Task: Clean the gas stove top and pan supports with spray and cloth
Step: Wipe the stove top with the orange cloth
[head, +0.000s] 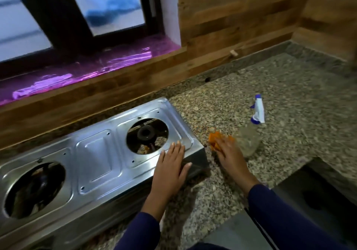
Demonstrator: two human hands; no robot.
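Stainless-steel stove top (96, 153) at left on the speckled stone table (270, 87), with no pan supports over its two round burner openings. Left hand (170, 164) flat on the near right corner, fingers straight, gripping nothing; well placed for steadying the light body. Right hand (229, 153) laid over the orange cloth (213, 140) on the table just right of the stove; gripping or merely resting, not discernible. Spray bottle (251, 137) just beyond that hand, blue-and-white trigger toward the far side. Step judged in hand: taking up the cloth. Bunch into a firm pad, carry onto the steel, wipe in overlapping strokes from far edge to near, tracing opening rims and pressed ridges. Pan supports nowhere in view; bottle upright or lying, hard to judge; left end of stove cut off; opening interiors dark.
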